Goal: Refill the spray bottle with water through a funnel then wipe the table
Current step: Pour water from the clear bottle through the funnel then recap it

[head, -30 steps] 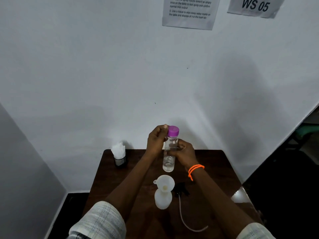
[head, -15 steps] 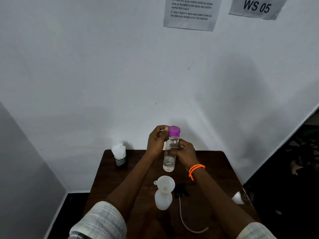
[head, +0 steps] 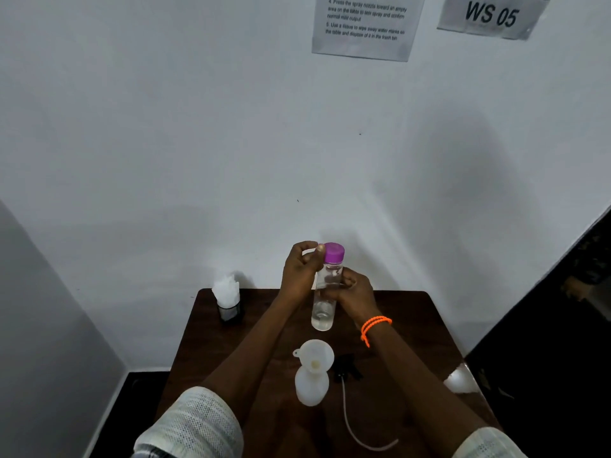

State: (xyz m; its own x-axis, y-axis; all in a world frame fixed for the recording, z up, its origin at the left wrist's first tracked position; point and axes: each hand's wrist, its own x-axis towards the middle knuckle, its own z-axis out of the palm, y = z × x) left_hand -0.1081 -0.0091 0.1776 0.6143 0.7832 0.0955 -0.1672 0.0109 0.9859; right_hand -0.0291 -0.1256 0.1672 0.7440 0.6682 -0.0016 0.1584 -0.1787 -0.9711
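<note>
1. I see the right hand (head: pixel 352 290) wrapped round the middle of the water bottle (head: pixel 324 304), fingers curled on it, holding it upright above the far-centre of the table (head: pixel 426 325).
2. The bottle is clear, with water in the lower part. Its purple cap (head: pixel 334 252) is on.
3. The left hand (head: pixel 302 271) is up beside the cap on its left, fingers curled, thumb tip touching or just beside the cap's edge. I can't tell if it actually grips the cap.
4. The spray bottle (head: pixel 310 386) stands on the table near-centre, white and open at the top.
5. The funnel (head: pixel 315 355) sits in the spray bottle's neck, upright, its tab pointing left.
6. The spray head (head: pixel 347 371), black, lies on the table just right of the spray bottle. Its tube (head: pixel 355 431) trails toward the near edge and curves right.
7. The tissue holder (head: pixel 228 299) sits at the far-left corner of the table, with white tissue sticking out of a dark cup.
8. An orange band (head: pixel 375 327) is on the right wrist.
9. A white blob (head: pixel 459 380) shows at the table's right edge. I can't tell what it is.
10. A sheet of instructions (head: pixel 365 24) and a "WS 05" sign (head: pixel 491 14) are on the far wall.
</note>
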